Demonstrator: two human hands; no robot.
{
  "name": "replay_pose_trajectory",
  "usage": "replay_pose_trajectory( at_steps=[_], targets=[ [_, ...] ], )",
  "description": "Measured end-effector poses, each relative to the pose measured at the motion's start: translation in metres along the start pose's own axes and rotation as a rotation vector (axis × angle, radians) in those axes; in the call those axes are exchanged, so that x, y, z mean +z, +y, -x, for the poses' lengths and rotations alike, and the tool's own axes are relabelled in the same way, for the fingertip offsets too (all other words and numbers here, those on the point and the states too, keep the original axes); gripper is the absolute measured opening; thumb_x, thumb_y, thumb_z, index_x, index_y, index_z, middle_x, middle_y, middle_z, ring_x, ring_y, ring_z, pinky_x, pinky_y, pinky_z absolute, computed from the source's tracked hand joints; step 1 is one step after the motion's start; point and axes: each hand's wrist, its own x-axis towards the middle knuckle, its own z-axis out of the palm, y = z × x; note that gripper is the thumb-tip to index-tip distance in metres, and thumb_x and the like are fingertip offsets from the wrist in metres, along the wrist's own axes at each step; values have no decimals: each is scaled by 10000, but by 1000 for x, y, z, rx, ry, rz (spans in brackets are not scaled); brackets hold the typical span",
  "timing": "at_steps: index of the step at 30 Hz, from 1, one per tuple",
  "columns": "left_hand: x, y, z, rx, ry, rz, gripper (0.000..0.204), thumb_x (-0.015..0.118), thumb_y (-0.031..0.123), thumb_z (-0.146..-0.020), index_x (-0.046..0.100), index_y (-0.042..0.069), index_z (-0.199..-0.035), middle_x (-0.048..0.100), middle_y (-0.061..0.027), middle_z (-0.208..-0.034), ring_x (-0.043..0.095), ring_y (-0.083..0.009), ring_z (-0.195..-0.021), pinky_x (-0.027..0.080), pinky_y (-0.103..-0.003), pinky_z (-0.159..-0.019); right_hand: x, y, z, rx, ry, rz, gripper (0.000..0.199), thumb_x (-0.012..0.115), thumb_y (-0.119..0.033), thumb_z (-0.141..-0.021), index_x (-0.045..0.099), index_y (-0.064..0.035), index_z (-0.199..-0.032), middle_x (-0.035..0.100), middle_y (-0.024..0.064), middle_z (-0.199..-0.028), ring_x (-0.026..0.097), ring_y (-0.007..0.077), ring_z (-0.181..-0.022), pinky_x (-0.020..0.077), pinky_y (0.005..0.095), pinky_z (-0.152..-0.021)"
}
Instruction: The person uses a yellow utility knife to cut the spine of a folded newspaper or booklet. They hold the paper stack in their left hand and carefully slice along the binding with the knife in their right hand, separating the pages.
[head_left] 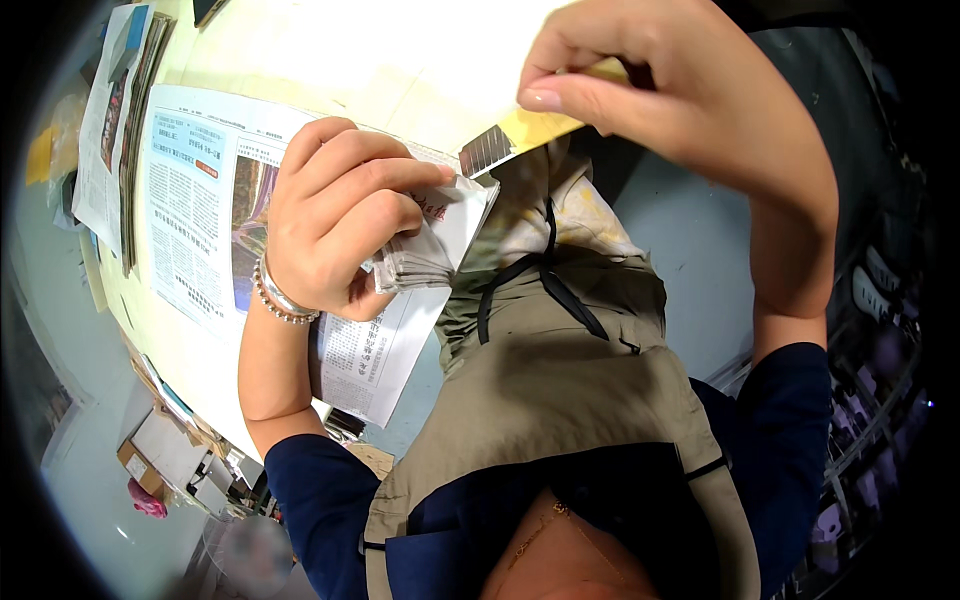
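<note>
My left hand [340,220] is closed round a thick, folded wad of newspaper [440,225], its layered edges facing down and right. In a pinch between thumb and fingers, my right hand [620,75] grips a flat yellow strip [535,128] with a dark end scored by parallel lines. That dark end lies at the top corner of the folded wad; whether the two touch, I cannot tell. Below and behind the left hand, an open newspaper sheet [190,210] with a colour picture covers part of the pale table [400,60] and hangs past its edge.
A stack of newspapers [125,150] lies at the table's left side. Beyond it are a plastic bag [68,140] and a yellow item. At lower left stand cardboard boxes [150,460] with papers. My khaki apron [560,390] is below my hands. Dark racks [870,430] stand at right.
</note>
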Motion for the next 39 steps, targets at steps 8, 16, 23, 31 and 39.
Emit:
replay_pose_trajectory(
  at_steps=[8, 16, 23, 31, 39],
  targets=[
    [3, -1, 1, -4, -18, 2, 203, 591, 224, -562, 501, 88, -683, 713, -101, -983, 619, -294, -817, 442, -408, -748, -2, 24, -38, -176, -301, 9, 227, 630, -194, -899, 673, 28, -886, 630, 95, -673, 560, 179, -604, 454, 293, -573],
    [0, -6, 2, -5, -119, 34, 204, 564, 241, -674, 440, 87, -723, 711, -167, -1070, 657, -351, -1031, 420, -521, -977, 1, 36, -28, -21, -327, -269, 231, 641, -186, -924, 669, 42, -897, 617, 26, -675, 501, 74, -607, 404, 234, -549],
    [1, -11, 6, 10, -129, 75, 243, 585, 262, -634, 463, 78, -736, 708, -172, -1085, 652, -369, -1033, 413, -531, -991, 23, 28, -17, 41, -250, -427, 228, 641, -188, -923, 668, 34, -883, 612, 21, -657, 497, 69, -588, 398, 230, -537],
    [1, -2, 2, -92, -110, 69, 310, 590, 44, -507, 568, 90, -812, 693, -61, -1141, 634, -271, -1063, 436, -482, -1024, 18, 16, -12, 134, -128, -74, 227, 655, -186, -901, 680, 39, -925, 635, 75, -676, 530, 105, -617, 438, 253, -590],
    [7, -4, 3, -79, -112, 72, 298, 572, 83, -516, 577, 66, -813, 691, -120, -1129, 631, -312, -1088, 398, -521, -1049, 30, 34, -9, 108, -127, -262, 207, 660, -158, -906, 678, 47, -924, 651, 51, -714, 538, 69, -669, 443, 235, -612]
  ],
)
